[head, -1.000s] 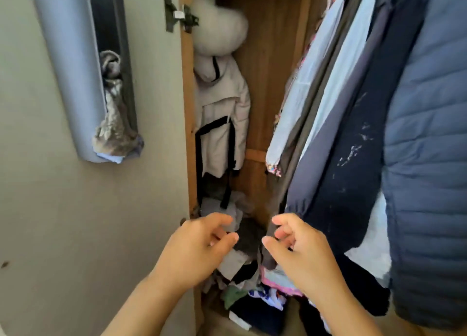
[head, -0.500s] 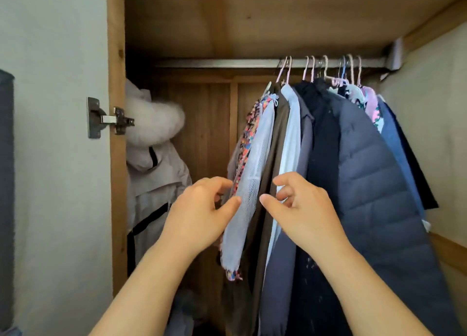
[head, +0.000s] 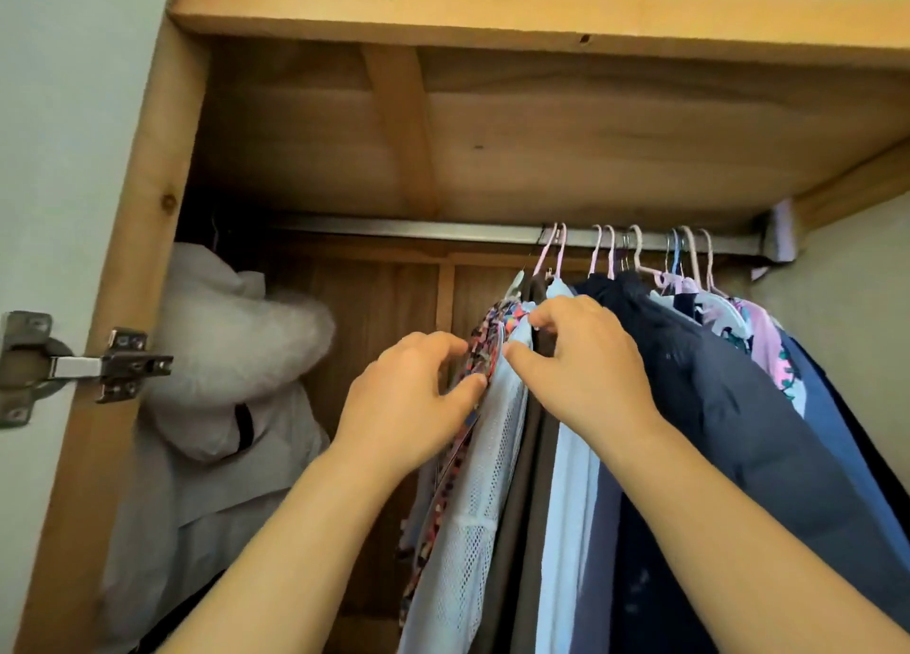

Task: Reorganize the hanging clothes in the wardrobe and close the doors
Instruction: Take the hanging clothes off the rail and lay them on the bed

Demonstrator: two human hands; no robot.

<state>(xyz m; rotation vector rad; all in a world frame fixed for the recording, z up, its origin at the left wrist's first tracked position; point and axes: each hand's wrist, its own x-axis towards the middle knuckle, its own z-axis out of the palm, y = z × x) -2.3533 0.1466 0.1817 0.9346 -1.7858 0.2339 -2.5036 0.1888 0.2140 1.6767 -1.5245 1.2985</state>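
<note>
Inside an open wooden wardrobe, seen from below the hanging rail (head: 394, 230), two bare hands are raised to a bunch of hanging clothes (head: 640, 407). The clothes are crowded on pale hangers (head: 603, 252) toward three o'clock along the rail, while the stretch toward nine o'clock is bare apart from a white hooded coat (head: 221, 358) hung at the far end.

The left hand (head: 408, 402) is at centre, its fingers curled and its thumb pressed against the edge of a multicoloured patterned garment (head: 485, 343), which appears to be pinched. The right hand (head: 581, 363), just toward three o'clock of it, has its fingers bent over the shoulders of a white mesh garment (head: 477, 505) and a brown garment (head: 517, 530); whether these are gripped or only touched cannot be told.

Judged from this, the sorting step is under way and the doors are not yet closed; a door hinge (head: 74, 365) is visible at nine o'clock. The next move probably calls for the garments to be parted and slid along the rail toward the bare stretch, with the hooks kept seated.
</note>
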